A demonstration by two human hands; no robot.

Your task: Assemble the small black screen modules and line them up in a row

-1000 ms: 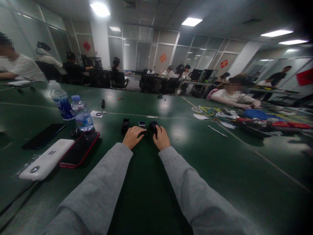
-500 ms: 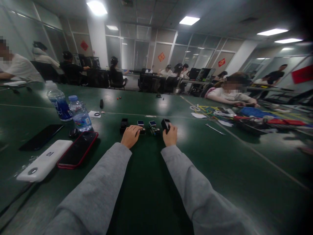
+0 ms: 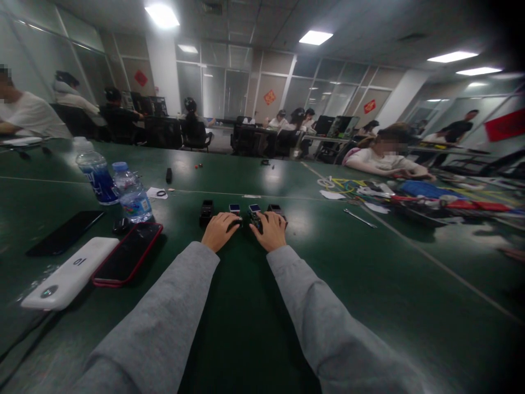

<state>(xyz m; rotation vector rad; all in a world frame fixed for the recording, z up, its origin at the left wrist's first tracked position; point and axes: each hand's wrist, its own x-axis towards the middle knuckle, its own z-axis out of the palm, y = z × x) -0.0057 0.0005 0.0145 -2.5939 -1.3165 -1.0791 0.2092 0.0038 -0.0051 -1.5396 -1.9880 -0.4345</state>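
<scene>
Four small electronic devices stand in a row on the green table. Black boxy device [image 3: 207, 207] is at the left end, just beyond my left hand [image 3: 220, 231]. The fingers of that hand curl round a small circuit board with a screen [image 3: 234, 208], whose lower part they hide. My right hand [image 3: 270, 230] has its thumb and forefinger closed about a second circuit board with a screen [image 3: 254, 208]. Its other fingers lie over the near side of another black boxy device [image 3: 275, 208] at the right end.
To the left stand two water bottles [image 3: 133, 200], with a red-edged phone [image 3: 128, 254], a white power bank [image 3: 69, 276] and a dark phone [image 3: 65, 232]. Toward the right lie a wrench [image 3: 360, 218] and a heap of cables [image 3: 426, 190]. A person [image 3: 388, 156] sits behind the heap.
My right hand has let go of the right-hand black device and moved left to the second circuit board. My left hand has stayed by the first board, with its fingers shifted slightly.
</scene>
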